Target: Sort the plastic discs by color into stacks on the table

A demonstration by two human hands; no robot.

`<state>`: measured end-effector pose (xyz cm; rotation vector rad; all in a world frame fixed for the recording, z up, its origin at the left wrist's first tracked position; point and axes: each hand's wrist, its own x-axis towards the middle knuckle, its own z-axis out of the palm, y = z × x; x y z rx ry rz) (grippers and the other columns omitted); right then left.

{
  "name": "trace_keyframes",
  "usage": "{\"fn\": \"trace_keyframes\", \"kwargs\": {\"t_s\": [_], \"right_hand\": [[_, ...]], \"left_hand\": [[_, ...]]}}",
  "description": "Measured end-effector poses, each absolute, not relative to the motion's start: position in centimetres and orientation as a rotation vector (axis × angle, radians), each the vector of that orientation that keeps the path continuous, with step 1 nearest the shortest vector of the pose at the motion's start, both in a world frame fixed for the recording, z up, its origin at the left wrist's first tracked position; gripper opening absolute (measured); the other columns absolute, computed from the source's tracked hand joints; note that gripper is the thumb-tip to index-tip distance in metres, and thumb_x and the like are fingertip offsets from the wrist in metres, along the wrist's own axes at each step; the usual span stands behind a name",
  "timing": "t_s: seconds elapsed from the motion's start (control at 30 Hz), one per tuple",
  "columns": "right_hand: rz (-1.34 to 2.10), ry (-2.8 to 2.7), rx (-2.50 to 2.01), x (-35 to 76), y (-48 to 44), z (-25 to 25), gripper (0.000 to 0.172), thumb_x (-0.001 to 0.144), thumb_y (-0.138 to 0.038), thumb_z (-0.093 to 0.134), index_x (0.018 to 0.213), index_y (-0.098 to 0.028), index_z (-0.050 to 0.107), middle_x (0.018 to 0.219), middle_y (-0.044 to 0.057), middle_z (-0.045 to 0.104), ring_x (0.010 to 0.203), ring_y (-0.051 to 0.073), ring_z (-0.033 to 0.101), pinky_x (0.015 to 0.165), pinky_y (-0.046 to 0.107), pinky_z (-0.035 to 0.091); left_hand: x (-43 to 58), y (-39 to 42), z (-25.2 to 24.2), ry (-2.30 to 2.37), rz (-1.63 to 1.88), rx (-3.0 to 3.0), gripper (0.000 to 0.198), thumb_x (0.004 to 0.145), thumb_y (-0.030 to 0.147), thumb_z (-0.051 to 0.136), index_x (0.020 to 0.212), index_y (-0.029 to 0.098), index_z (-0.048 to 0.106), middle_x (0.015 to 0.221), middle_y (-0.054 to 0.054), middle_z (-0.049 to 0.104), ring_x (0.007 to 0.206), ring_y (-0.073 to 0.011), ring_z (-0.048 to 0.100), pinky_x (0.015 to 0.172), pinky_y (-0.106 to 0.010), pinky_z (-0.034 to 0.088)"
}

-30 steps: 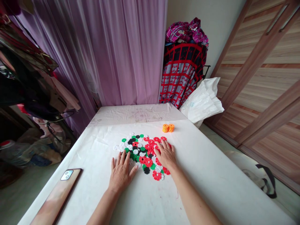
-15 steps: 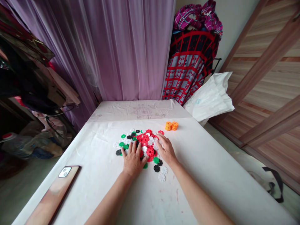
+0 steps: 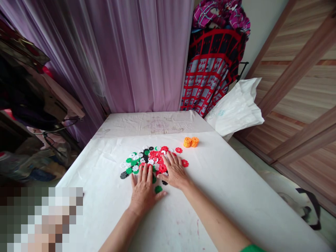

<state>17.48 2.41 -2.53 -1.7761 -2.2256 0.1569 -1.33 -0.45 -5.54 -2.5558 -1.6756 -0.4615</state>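
Fingers (image 3: 145,174) spread: left hand (image 3: 143,192) at near edge of discs (image 3: 151,161), right hand (image 3: 176,174) over their right side; orange stacks (image 3: 188,142) farther along worktop (image 3: 223,185).

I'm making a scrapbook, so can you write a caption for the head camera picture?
Left hand and right hand spread over colourful discs, with orange stacks beyond.
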Motion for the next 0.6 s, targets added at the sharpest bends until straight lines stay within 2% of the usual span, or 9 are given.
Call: {"fn": "trace_keyframes", "kwargs": {"t_s": [0.13, 0.2, 0.3, 0.37, 0.43, 0.5, 0.6], "right_hand": [[0.039, -2.026, -1.632, 17.6, 4.0, -3.4, 0.055, 0.098, -0.042, 0.038, 0.148, -0.02, 0.044, 0.153, 0.013, 0.044, 0.143, 0.026, 0.035, 0.119, 0.047, 0.023], [-0.04, -1.852, -1.738, 18.7, 3.4, -3.9, 0.049, 0.098, -0.035, 0.037, 0.144, -0.021, 0.049, 0.149, 0.012, 0.049, 0.14, 0.027, 0.038, 0.118, 0.051, 0.022], [-0.095, -1.651, -2.095, 20.6, 1.6, -4.4, 0.05, 0.096, -0.036, 0.043, 0.14, -0.015, 0.053, 0.15, 0.02, 0.045, 0.141, 0.037, 0.034, 0.113, 0.06, 0.022], [-0.081, -1.631, -2.236, 21.2, 0.7, -4.5, 0.053, 0.095, -0.038, 0.045, 0.139, -0.011, 0.052, 0.149, 0.024, 0.044, 0.141, 0.04, 0.033, 0.112, 0.062, 0.023], [-0.039, -1.71, -2.186, 21.1, 0.4, -4.6, 0.052, 0.095, -0.037, 0.043, 0.14, -0.011, 0.051, 0.148, 0.022, 0.048, 0.14, 0.037, 0.036, 0.113, 0.059, 0.025], [0.034, -1.818, -1.987, 20.7, 0.8, -4.8, 0.051, 0.096, -0.032, 0.038, 0.141, -0.013, 0.051, 0.145, 0.017, 0.052, 0.137, 0.031, 0.042, 0.115, 0.051, 0.03], [0.158, -1.816, -1.721, 21.0, 1.6, -5.2, 0.053, 0.095, -0.023, 0.029, 0.142, -0.015, 0.052, 0.139, 0.012, 0.059, 0.13, 0.023, 0.051, 0.111, 0.04, 0.04]], "left_hand": [[-1.1, 1.4, -4.2, -1.917, -0.487, -2.394, 0.09, 0.085, 0.07, 0.046, 0.152, 0.011, 0.034, 0.157, -0.023, 0.033, 0.147, -0.0407, 0.026, 0.114, -0.07, 0.017], [-1.4, 2.2, -3.7, -1.968, -0.525, -2.347, 0.085, 0.088, 0.067, 0.043, 0.152, 0.011, 0.034, 0.157, -0.022, 0.034, 0.147, -0.0403, 0.027, 0.114, -0.07, 0.017], [-1.6, 2.2, -3.4, -1.906, -0.589, -2.368, 0.084, 0.089, 0.067, 0.042, 0.152, 0.013, 0.034, 0.157, -0.021, 0.035, 0.147, -0.0397, 0.026, 0.115, -0.068, 0.015], [-1.1, 1.5, -3.5, -1.699, -0.596, -2.508, 0.085, 0.085, 0.07, 0.047, 0.152, 0.02, 0.036, 0.158, -0.019, 0.034, 0.148, -0.0399, 0.025, 0.117, -0.068, 0.011], [-0.1, 0.7, -3.4, -1.412, -0.547, -2.712, 0.078, 0.082, 0.07, 0.052, 0.15, 0.032, 0.04, 0.16, -0.013, 0.033, 0.148, -0.0398, 0.023, 0.118, -0.067, 0.008], [0.9, 0.2, -3.3, -1.269, -0.491, -2.832, 0.064, 0.085, 0.065, 0.053, 0.144, 0.04, 0.047, 0.16, -0.008, 0.034, 0.148, -0.0387, 0.025, 0.117, -0.068, 0.009], [1.3, 0.0, -2.8, -1.38, -0.495, -2.791, 0.049, 0.088, 0.054, 0.055, 0.135, 0.04, 0.058, 0.158, -0.007, 0.039, 0.147, -0.0383, 0.029, 0.117, -0.07, 0.008]]}}
